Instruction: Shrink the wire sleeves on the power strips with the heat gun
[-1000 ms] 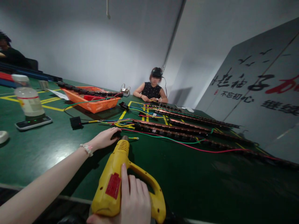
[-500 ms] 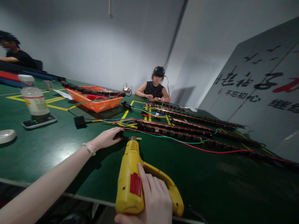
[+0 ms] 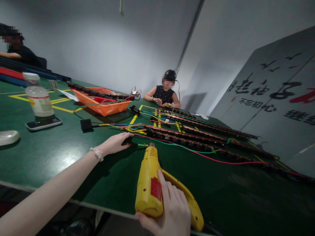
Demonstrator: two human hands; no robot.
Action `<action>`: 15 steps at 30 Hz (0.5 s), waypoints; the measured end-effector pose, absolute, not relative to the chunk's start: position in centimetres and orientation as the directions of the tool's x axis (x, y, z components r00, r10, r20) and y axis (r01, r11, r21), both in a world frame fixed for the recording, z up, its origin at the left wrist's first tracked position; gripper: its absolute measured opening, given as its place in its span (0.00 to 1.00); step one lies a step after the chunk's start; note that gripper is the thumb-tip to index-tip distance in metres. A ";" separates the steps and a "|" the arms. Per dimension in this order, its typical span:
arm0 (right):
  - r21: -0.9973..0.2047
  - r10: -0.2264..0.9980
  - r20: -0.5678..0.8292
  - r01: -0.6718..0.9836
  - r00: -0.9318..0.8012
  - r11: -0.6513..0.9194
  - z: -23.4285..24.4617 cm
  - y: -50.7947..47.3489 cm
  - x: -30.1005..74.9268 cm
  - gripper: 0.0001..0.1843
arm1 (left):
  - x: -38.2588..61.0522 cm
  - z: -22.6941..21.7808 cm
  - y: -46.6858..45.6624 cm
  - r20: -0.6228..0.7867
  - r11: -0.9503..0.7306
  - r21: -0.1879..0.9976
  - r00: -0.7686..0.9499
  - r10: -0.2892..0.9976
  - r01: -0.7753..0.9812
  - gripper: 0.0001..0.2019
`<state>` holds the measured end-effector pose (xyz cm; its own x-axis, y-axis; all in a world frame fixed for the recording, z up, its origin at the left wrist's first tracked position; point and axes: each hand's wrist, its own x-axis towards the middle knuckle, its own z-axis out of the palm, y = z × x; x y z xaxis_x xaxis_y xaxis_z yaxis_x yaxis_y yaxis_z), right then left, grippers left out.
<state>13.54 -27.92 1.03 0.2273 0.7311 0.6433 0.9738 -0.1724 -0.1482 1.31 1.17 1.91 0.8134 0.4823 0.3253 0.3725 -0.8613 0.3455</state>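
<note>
My right hand (image 3: 172, 205) is wrapped round a yellow heat gun (image 3: 149, 183) near the table's front edge. Its metal nozzle (image 3: 152, 144) points away from me, at the end of a short yellow-green wire (image 3: 142, 145). That wire runs out of a black connector (image 3: 127, 141), which my left hand (image 3: 117, 143) grips low over the green table. The fingers partly cover the connector. Just beyond lie bundled coloured wires (image 3: 133, 128) leading to long black strips with copper-coloured wiring (image 3: 182, 140).
An orange basket (image 3: 104, 109) with more strips stands behind my left hand. At left are a bottle (image 3: 39, 98), a phone-like device (image 3: 44, 123) and a white object (image 3: 8, 137). One co-worker (image 3: 165, 93) sits across the table, another person (image 3: 22, 52) at far left.
The heat gun in my right hand has shifted right, its nozzle going from the middle of the short wire to its tip. My left hand keeps its grip; the view has tilted slightly.
</note>
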 end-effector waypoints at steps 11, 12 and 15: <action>-0.147 0.706 0.671 0.974 0.226 -0.173 0.0 -26.3 9.5 0.63 | 1.5 1.8 1.3 0.322 -0.852 0.330 0.800 0.507 0.406 0.23; -0.146 0.706 0.674 0.976 0.218 -0.162 -0.1 -26.1 9.2 0.63 | 1.5 1.8 1.3 0.324 -0.853 0.333 0.800 0.505 0.403 0.23; -0.140 0.713 0.674 0.980 0.196 -0.138 -0.3 -25.8 8.4 0.63 | 1.5 1.8 1.3 0.329 -0.860 0.333 0.808 0.490 0.386 0.23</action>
<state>8.43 -25.84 -0.27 0.1965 0.7126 0.6735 0.9805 -0.1382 -0.1398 1.45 1.26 1.79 0.8076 0.4897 0.3286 0.3862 -0.8602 0.3329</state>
